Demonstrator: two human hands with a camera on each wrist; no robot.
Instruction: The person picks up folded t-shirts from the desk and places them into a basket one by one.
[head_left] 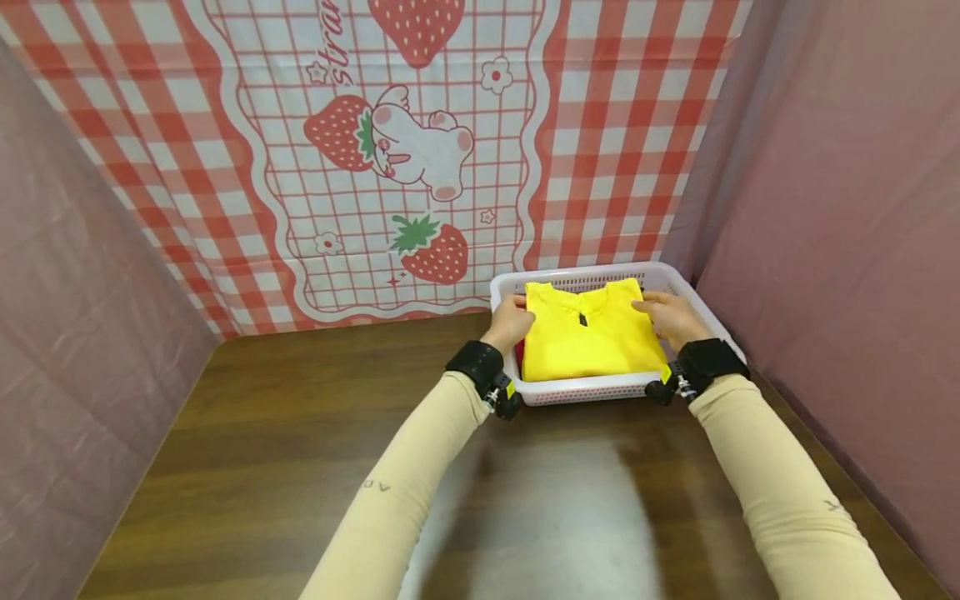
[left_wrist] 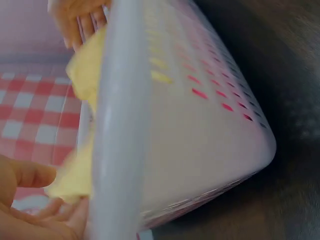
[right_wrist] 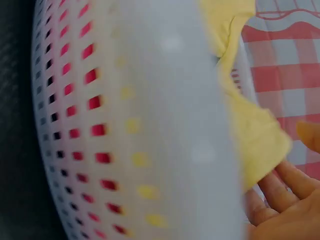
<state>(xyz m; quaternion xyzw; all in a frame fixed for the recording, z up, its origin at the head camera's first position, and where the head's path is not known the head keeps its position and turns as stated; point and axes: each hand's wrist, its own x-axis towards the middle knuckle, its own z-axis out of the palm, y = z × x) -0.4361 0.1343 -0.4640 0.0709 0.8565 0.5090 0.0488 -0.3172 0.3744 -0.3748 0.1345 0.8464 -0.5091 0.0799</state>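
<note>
A folded yellow shirt [head_left: 592, 340] lies in a white plastic basket [head_left: 592, 390], its neckline toward the back. My left hand [head_left: 512, 322] is at the shirt's left edge. In the left wrist view, its thumb and fingers pinch a corner of the yellow cloth [left_wrist: 75, 175]. At the opposite edge is my right hand [head_left: 671, 318]. Its fingers [right_wrist: 280, 192] lie against the shirt's corner from below, while the thumb [right_wrist: 309, 135] stands apart from the cloth in the right wrist view. Something red [head_left: 519, 353] shows beneath the shirt and through the basket's holes.
The basket stands on a brown wooden table [head_left: 300, 450], near its back right corner. Behind it hangs a red-and-white checked cloth [head_left: 592, 167] with strawberry prints. Pinkish curtains [head_left: 840, 208] close off both sides.
</note>
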